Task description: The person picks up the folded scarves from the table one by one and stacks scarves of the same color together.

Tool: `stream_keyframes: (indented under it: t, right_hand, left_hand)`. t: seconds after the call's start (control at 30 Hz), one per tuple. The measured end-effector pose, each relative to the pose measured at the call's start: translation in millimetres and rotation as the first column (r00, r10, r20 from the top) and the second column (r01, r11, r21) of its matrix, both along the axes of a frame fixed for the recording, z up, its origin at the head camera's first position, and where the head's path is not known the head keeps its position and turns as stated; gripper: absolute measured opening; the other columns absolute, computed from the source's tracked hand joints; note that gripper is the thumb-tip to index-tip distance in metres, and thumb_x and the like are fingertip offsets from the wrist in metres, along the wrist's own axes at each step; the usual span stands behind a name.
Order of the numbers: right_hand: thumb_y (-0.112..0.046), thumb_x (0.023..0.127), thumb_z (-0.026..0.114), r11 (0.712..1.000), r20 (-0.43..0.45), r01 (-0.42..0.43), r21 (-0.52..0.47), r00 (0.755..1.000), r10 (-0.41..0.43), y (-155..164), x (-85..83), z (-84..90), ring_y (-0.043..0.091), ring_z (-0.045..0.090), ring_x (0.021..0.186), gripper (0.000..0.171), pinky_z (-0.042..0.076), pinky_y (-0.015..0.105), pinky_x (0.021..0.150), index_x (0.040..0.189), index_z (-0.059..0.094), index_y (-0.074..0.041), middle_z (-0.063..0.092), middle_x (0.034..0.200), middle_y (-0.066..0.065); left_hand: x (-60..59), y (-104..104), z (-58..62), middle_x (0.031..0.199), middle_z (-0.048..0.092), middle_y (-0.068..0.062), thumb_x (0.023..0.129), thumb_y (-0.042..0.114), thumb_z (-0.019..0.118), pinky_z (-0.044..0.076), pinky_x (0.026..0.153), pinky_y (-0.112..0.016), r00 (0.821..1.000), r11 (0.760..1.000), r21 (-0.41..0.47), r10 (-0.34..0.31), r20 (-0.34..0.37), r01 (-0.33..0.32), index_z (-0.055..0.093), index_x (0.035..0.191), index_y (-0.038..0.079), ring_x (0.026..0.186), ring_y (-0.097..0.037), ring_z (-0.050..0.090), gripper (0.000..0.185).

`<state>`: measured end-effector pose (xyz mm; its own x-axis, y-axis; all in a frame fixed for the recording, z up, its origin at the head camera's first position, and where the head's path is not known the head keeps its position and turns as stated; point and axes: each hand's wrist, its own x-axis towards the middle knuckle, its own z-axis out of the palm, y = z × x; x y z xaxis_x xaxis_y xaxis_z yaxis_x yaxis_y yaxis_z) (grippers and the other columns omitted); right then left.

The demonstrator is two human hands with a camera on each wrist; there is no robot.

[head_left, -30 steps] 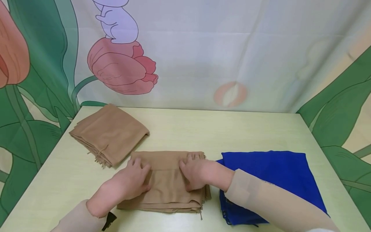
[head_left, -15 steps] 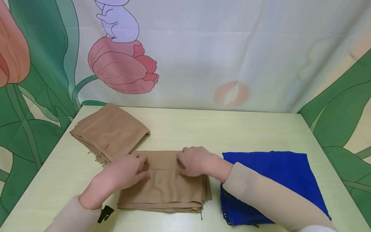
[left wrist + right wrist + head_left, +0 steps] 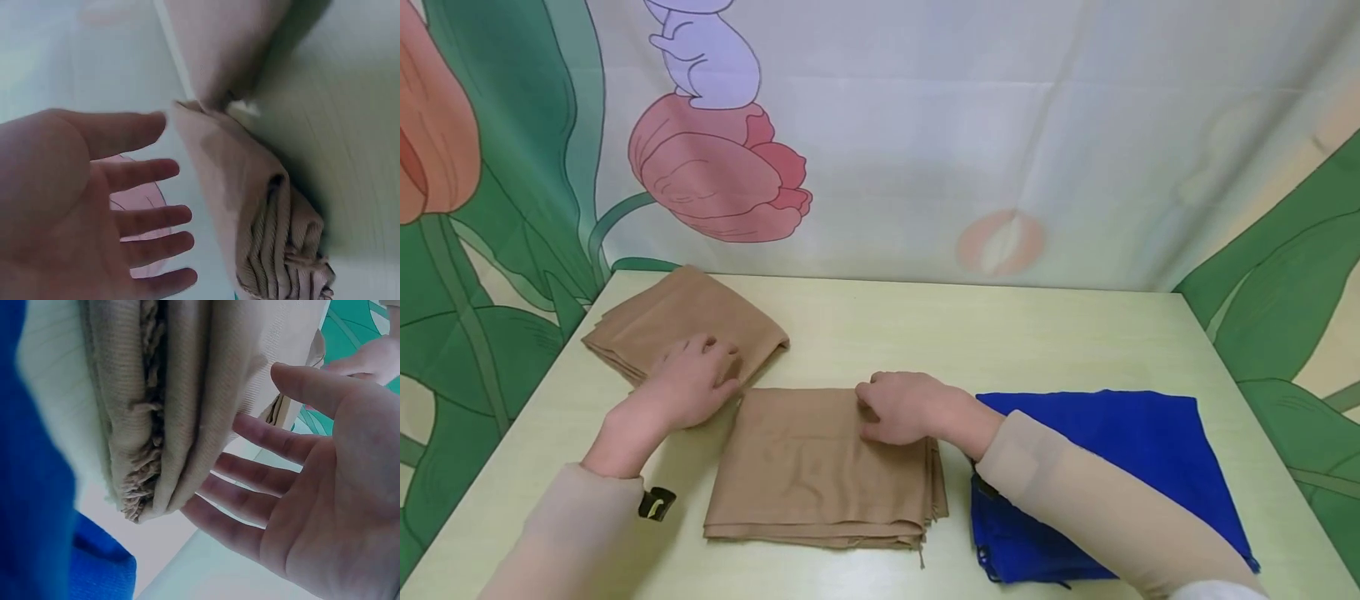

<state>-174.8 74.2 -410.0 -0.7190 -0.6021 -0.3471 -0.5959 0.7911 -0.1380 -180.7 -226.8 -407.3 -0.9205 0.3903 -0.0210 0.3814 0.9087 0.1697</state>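
Left hand (image 3: 688, 382): fingers spread and relaxed, gripping nothing; in the head view it lies over the near edge of the far tan cloth (image 3: 655, 321); the left wrist view shows the straight fingers (image 3: 147, 219) just beside that cloth's folded edge, contact not clear.
Far tan cloth: folded stack at the worktop's far left corner, set at an angle; fringe and layered edges show in the left wrist view (image 3: 275, 250).
Right hand (image 3: 904, 407): fingers loosely bent, resting on the far right corner of the near tan cloth (image 3: 820, 471); the right wrist view shows the palm open, fingers (image 3: 262, 475) extended beside the layered edge, nothing clasped.
Near tan cloth: folded rectangle, flat at the worktop's middle front; several layers and a frayed fringe show at its edge (image 3: 150, 425).
Blue cloth (image 3: 1112, 442): lies flat, right of the near tan cloth, partly covered by the right sleeve (image 3: 1097, 508).
Worktop (image 3: 1000, 333): pale yellow-green surface.
Backdrop (image 3: 715, 175): printed curtain with tulips and leaves behind the worktop.
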Motion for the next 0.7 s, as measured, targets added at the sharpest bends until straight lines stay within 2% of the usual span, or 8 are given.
stream_keyframes:
  t: [0.13, 0.23, 0.43, 0.7]
  right_hand:
    - [-0.038, 0.102, 0.063, 1.0, 0.006, -0.009, -0.008, 1.0, 0.009, 3, -0.8, 1.0, 0.016, 0.058, 0.091, 0.036, 0.051, 0.034, 0.082, 0.124, 0.063, -0.01, 0.062, 0.112, 0.004]
    - [-0.038, 0.102, 0.063, 1.0, 0.007, -0.014, -0.014, 1.0, 0.014, 4, -1.2, 1.5, 0.015, 0.058, 0.091, 0.036, 0.051, 0.034, 0.082, 0.124, 0.063, -0.01, 0.062, 0.113, 0.004]
    - [-0.038, 0.102, 0.063, 0.999, 0.012, -0.031, -0.015, 0.999, 0.031, 6, -1.9, 3.7, 0.016, 0.06, 0.095, 0.038, 0.051, 0.035, 0.086, 0.127, 0.063, -0.009, 0.062, 0.117, 0.005]
    - [-0.039, 0.103, 0.062, 0.999, 0.026, -0.038, 0.003, 0.999, 0.038, 9, -5.0, 6.9, 0.016, 0.059, 0.096, 0.041, 0.051, 0.035, 0.088, 0.13, 0.062, -0.009, 0.063, 0.12, 0.006]
  left_hand:
    - [-10.5, -5, -3.2, 0.15, 0.039, -0.034, 0.103, 0.031, 0.061, 0.03, 0.104, -0.075, 0.993, 0.998, -0.066, 0.002, 0.119, 0.006, 0.047, 0.15, 0.001, 0.137, -0.057, 0.033, 0.057]
    - [-16.3, -5, -5.1, 0.154, 0.034, -0.035, 0.105, 0.028, 0.057, 0.03, 0.105, -0.074, 0.983, 0.997, -0.069, -0.016, 0.181, 0.029, 0.041, 0.155, 0.001, 0.141, -0.056, 0.03, 0.059]
    - [-26.3, -5, -7.8, 0.153, 0.031, -0.04, 0.104, 0.019, 0.059, 0.032, 0.11, -0.065, 0.978, 0.997, -0.045, -0.057, 0.201, 0.067, 0.042, 0.154, -0.002, 0.14, -0.057, 0.031, 0.057]
    - [-39.3, 8, -8.5, 0.15, 0.036, -0.038, 0.103, 0.022, 0.06, 0.035, 0.109, -0.063, 0.981, 0.997, -0.064, -0.021, 0.191, 0.034, 0.045, 0.153, 0.003, 0.137, -0.055, 0.036, 0.055]
